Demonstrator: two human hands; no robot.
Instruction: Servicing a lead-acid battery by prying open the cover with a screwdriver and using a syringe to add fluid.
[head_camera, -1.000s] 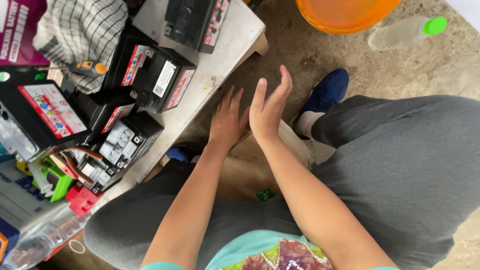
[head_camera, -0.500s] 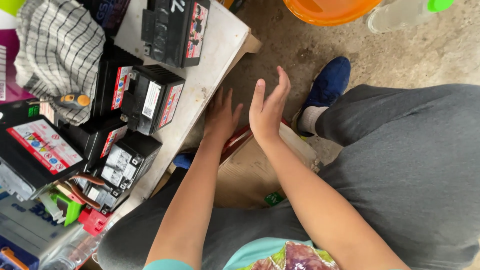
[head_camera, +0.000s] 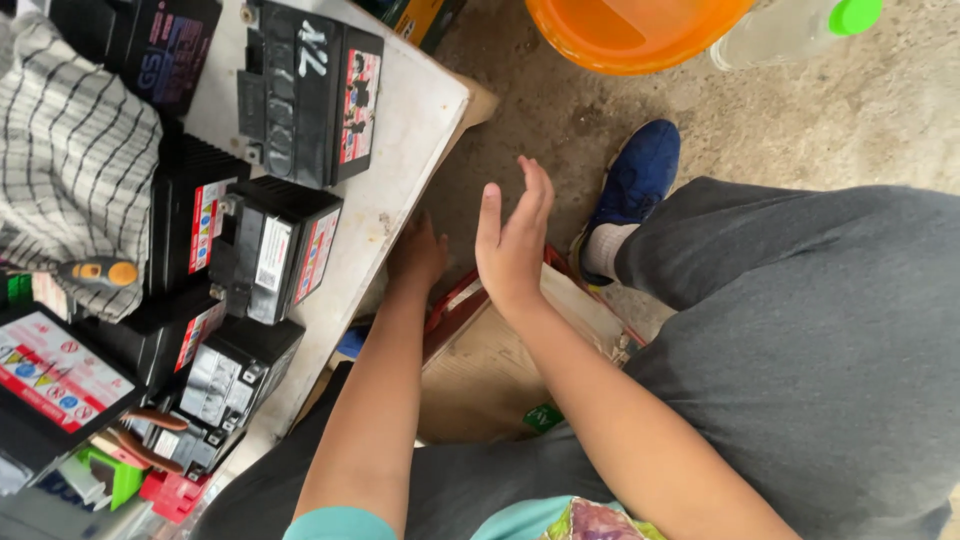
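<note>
The big round orange plastic tub (head_camera: 640, 35) sits on the dirt floor (head_camera: 800, 130); what is inside cannot be seen. A clear plastic bottle with a green cap (head_camera: 800, 30) lies beside it.

The right hand (head_camera: 512, 245) is flat, fingers straight and together, holding nothing. It is up in the air over a flat brown cardboard box (head_camera: 490, 370) between the legs. The left hand (head_camera: 418, 255) reaches under the edge of the white worn table (head_camera: 400, 130), just above the cardboard box. Its fingers are hidden, so I cannot tell if they grip.

Small black batteries with red labels (head_camera: 275, 255) crowd the table, next to a checked cloth (head_camera: 75, 180). A blue shoe (head_camera: 635, 185) stands close by.
</note>
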